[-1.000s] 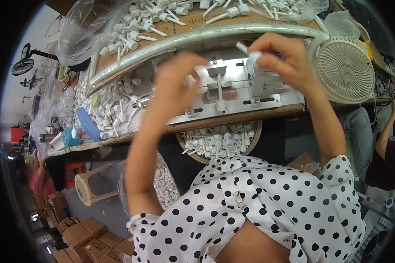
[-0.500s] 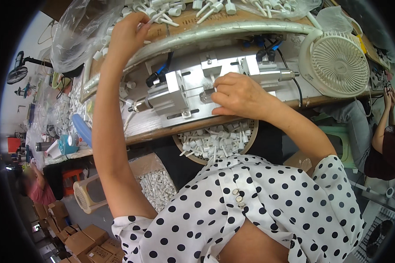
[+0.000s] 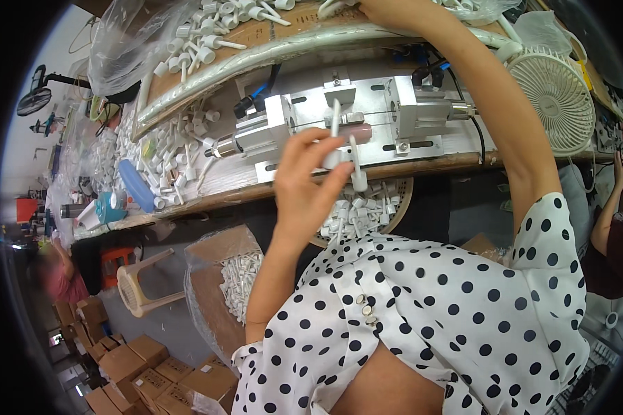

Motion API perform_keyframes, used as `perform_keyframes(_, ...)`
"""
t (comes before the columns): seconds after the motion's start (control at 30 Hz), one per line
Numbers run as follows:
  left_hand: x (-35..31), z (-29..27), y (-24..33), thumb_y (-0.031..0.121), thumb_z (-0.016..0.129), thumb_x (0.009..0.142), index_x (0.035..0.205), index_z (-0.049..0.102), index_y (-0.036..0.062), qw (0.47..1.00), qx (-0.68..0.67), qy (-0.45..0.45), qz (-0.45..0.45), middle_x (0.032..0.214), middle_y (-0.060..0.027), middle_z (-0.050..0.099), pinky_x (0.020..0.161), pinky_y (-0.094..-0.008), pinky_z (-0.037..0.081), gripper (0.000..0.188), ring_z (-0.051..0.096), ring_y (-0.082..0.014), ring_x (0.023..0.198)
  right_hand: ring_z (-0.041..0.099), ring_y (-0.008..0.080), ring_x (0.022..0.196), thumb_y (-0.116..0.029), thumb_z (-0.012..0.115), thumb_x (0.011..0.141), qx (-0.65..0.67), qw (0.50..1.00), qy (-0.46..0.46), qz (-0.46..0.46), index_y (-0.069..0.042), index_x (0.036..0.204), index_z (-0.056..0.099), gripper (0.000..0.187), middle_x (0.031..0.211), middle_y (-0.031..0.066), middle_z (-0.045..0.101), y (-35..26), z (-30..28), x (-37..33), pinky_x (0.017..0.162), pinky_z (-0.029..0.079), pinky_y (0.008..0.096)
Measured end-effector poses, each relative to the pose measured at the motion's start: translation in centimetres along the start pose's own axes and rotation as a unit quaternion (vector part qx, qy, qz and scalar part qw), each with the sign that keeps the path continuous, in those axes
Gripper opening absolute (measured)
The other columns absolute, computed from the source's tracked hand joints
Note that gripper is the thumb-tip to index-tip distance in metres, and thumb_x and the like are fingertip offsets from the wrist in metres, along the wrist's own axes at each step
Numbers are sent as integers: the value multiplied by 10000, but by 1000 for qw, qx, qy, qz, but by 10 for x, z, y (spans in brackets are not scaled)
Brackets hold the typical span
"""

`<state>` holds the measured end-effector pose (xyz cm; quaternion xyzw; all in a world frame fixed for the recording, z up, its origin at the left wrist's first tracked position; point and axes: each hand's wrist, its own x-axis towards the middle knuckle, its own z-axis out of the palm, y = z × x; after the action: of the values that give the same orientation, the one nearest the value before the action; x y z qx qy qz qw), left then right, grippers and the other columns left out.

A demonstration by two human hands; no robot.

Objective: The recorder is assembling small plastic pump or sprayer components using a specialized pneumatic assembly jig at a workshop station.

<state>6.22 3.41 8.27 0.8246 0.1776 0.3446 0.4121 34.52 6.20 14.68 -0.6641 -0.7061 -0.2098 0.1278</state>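
My left hand [image 3: 303, 181] is closed in front of the metal fixture [image 3: 339, 114], pinching a white cap with a thin stem [image 3: 335, 119] that points up. Just beside its fingertips a second white stemmed cap [image 3: 358, 169] hangs cap-down over the bench edge; whether the fingers touch it I cannot tell. A pinkish clear piece [image 3: 359, 133] shows behind, at the fixture's middle. Stretched far up to the shelf, my right hand [image 3: 394, 12] is cut by the top edge, next to some white stemmed caps [image 3: 333, 8]. Its fingers are mostly hidden.
A round basket [image 3: 403, 207] of stemmed caps sits below the bench edge. More caps [image 3: 208, 41] lie on the shelf behind a plastic-wrapped rail [image 3: 277, 55]. A white fan [image 3: 552, 104] stands at right; a box of small white parts [image 3: 241, 283] is at lower left.
My left hand has come down from the shelf to the front of the fixture with a stemmed cap. My right hand has left the fixture and reached up to the shelf.
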Motion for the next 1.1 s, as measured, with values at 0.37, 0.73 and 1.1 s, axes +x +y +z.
perform_keyframes(0.37, 13, 25, -8, 32, 653, 712, 976, 548, -28, 974, 183, -59, 116, 1095, -178, 516, 794, -376, 459, 291, 544, -353, 955, 570, 329, 763, -149, 526, 812, 353, 903, 196, 146, -52, 917, 606, 164, 832, 156, 587, -26, -25, -18, 688, 450, 415)
perform_keyframes(0.73, 121, -68, -39, -60, 554, 709, 888, 636, 62, 939, 237, 15, 247, 928, -83, 601, 648, -291, 461, 231, 576, -223, 772, 529, 120, 635, -155, 640, 782, 497, 853, 37, 157, -33, 997, 540, 267, 713, 43, 528, -109, -51, -116, 594, 442, 250)
perform_keyframes(1.1, 196, -121, -78, 81, 617, 725, 875, 640, 48, 877, 425, -48, 222, 842, -79, 596, 715, -350, 466, 155, 574, -257, 838, 544, 233, 785, -118, 697, 612, 230, 964, 81, -102, -32, 702, 544, 197, 701, 75, 550, -129, -2, -109, 732, 442, 338)
